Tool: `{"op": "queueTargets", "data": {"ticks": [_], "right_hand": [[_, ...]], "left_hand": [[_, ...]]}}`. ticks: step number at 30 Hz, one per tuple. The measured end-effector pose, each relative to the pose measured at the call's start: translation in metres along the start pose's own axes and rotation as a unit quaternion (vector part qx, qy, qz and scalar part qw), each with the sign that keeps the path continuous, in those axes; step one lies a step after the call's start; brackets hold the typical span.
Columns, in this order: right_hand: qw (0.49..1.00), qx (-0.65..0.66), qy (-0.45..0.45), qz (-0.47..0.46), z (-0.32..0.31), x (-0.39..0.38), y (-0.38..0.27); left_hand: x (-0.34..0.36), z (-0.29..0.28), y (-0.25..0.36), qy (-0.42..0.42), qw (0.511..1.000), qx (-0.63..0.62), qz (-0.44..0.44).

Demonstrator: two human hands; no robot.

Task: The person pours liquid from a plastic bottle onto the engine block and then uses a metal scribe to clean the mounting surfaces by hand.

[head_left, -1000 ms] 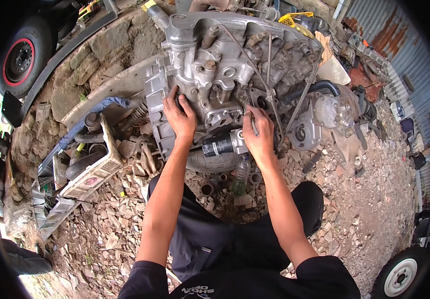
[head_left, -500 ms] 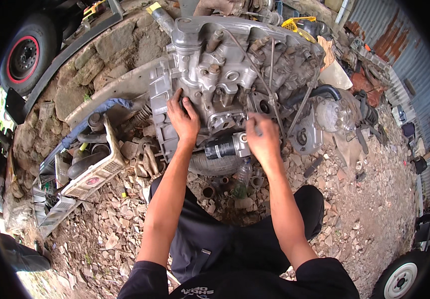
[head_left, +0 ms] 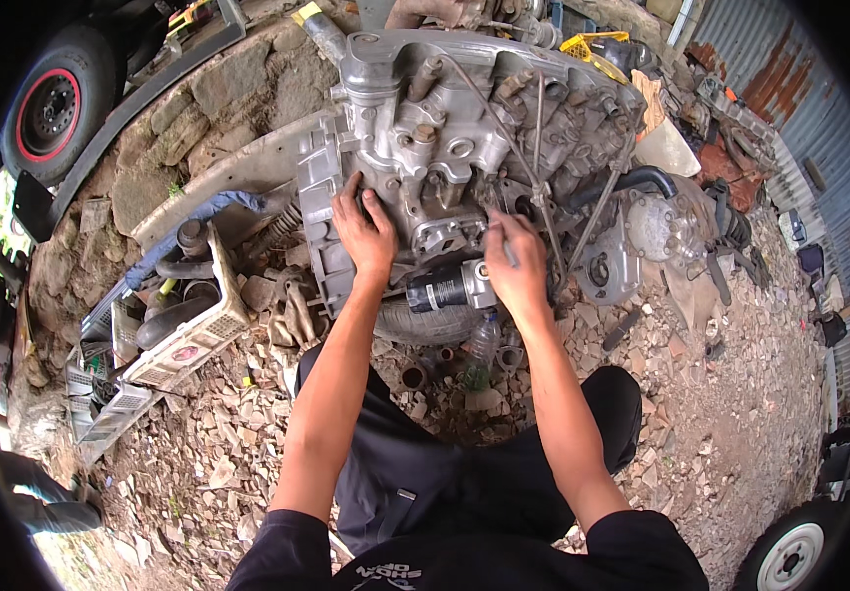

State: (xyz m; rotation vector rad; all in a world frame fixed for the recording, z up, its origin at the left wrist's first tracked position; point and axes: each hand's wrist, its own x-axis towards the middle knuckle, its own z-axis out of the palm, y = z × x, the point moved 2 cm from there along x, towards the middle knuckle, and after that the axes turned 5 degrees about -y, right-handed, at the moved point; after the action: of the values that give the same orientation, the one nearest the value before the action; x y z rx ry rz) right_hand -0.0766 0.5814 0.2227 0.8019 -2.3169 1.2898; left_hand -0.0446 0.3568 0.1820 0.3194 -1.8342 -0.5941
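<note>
A large grey engine (head_left: 400,163) lies before me. My left hand (head_left: 364,231) rests flat on the left part of its side, fingers spread, holding nothing. Right of it is an oval port with a pale flange face (head_left: 445,236). Beside that port, my right hand (head_left: 517,261) is closed, its fingertips against the engine and slightly blurred. A greyish bit shows between its fingers, too small to name. Just below the port, a black oil filter (head_left: 435,293) sticks out to the left from a metal housing (head_left: 479,284), close under my right hand.
A white plastic crate (head_left: 189,330) of hoses and parts stands at the left, by a stone wall (head_left: 139,187). Beneath the engine lie a tyre (head_left: 425,325) and a plastic bottle (head_left: 482,345). Rubble (head_left: 218,463) covers the ground. A person's leg (head_left: 51,497) shows at lower left.
My right hand has shifted very slightly at the same spot beside the port. My left hand keeps its place on the engine. At lower left, the other person's legs have moved a little.
</note>
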Motion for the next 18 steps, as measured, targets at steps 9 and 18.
{"op": "queueTargets", "data": {"ticks": [9, 18], "right_hand": [[0.991, 0.104, -0.052, -0.066, 0.02, -0.004, 0.011], [0.969, 0.221, -0.074, 0.087, 0.019, -0.01, 0.008]], "left_hand": [[0.002, 0.001, 0.002, -0.003, 1.0, -0.002, -0.006], [0.001, -0.005, -0.002, -0.022, 0.999, 0.007, -0.034]]}}
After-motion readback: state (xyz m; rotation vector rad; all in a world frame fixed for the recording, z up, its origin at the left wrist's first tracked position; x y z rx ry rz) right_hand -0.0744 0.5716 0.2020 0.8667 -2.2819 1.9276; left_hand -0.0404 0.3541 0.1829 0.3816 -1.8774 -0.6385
